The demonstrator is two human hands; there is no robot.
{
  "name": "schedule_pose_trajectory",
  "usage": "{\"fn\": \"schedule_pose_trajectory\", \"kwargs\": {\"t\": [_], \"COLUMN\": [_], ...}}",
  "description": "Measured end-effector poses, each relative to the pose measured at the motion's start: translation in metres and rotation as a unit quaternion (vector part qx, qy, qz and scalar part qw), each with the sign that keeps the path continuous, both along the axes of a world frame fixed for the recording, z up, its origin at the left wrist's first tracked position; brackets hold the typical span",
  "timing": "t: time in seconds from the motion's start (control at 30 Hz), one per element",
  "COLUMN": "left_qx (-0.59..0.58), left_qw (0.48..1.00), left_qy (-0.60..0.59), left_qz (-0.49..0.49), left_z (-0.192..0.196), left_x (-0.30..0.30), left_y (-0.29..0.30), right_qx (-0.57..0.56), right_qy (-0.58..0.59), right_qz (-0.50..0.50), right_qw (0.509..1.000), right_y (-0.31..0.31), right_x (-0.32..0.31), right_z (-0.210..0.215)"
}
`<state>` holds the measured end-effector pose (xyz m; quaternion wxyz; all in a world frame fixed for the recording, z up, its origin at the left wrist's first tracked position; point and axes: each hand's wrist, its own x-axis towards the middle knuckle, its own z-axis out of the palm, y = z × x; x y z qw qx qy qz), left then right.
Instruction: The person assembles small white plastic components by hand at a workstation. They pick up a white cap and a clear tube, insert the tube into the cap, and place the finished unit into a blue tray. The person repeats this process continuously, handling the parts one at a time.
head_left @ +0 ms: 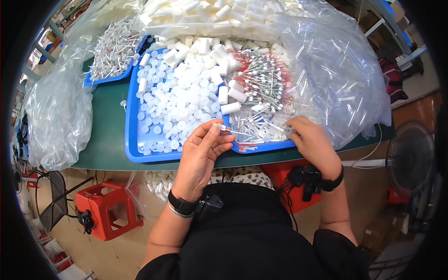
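Step in hand, as judged: parts picking. The left hand [198, 151] pinches a thin white-ended rod [236, 133] over the right blue tray [268, 147]. The right hand [311, 140], apart, reaches among loose pale pieces [259, 130]; grip indeterminable. Next move apparently calls for careful alignment.

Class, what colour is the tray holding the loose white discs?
The tray is blue; it shows best in the head view.

The tabletop [106, 135] is dark green. Blue trays [132, 133] sit on it, and clear plastic bags [58, 123] slump at both ends.
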<state>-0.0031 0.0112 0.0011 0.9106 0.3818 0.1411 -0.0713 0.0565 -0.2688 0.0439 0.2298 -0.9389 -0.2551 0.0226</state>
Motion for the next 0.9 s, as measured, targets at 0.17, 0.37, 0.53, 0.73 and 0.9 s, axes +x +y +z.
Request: {"fn": "schedule_pose_trajectory", "kwargs": {"t": [0.17,0.37,0.53,0.73,0.9], "left_qx": [0.006,0.018,0.014,0.015,0.007], "left_qw": [1.000,1.000,1.000,1.000,1.000], "left_qy": [0.000,-0.003,-0.005,-0.009,0.002], "left_qz": [-0.002,0.005,-0.005,-0.003,-0.004], "left_z": [0.002,-0.001,0.001,-0.004,0.002], "left_x": [0.002,-0.001,0.000,0.000,-0.003], "left_y": [0.000,0.005,0.003,0.004,0.005], "right_qx": [0.090,0.007,-0.206,-0.225,-0.137], "right_qy": [-0.044,-0.155,-0.336,-0.319,-0.321], "right_qz": [0.014,-0.057,-0.086,-0.109,-0.040], "right_qw": [0.995,0.986,0.915,0.914,0.936], "right_y": [0.021,0.004,-0.036,-0.035,-0.014], "right_x": [-0.001,0.003,0.035,0.048,0.023], "right_z": [-0.019,0.004,-0.007,-0.007,0.011]}}
